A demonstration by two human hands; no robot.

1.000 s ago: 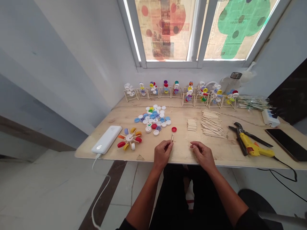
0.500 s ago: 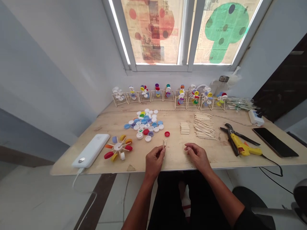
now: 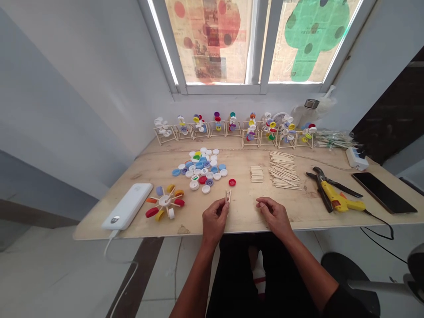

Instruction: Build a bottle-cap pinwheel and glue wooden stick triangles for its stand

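Near the front edge, my left hand (image 3: 214,217) pinches a small frame of wooden sticks (image 3: 228,195) between thumb and fingers, its ends pointing up. To its right, my right hand (image 3: 272,213) rests at the table with fingers curled in and the thumb against them; nothing shows in it. Beyond the left hand lies a single red bottle cap (image 3: 232,182). A wheel of sticks and colored caps (image 3: 164,201) lies to the left. Short cut sticks (image 3: 256,174) and a stack of longer sticks (image 3: 285,170) lie beyond the right hand.
Loose bottle caps (image 3: 206,166) are heaped mid-table. Cap wheels on stick stands (image 3: 217,128) line the back. A white power bank (image 3: 128,206) lies left; cutting pliers (image 3: 322,189), a yellow glue gun (image 3: 339,201), a phone (image 3: 384,192) and a power adapter (image 3: 357,158) are right.
The view has shifted slightly, moving the whole table a little in the picture. My left hand keeps its pinch on the sticks, and my right hand stays in nearly the same place.
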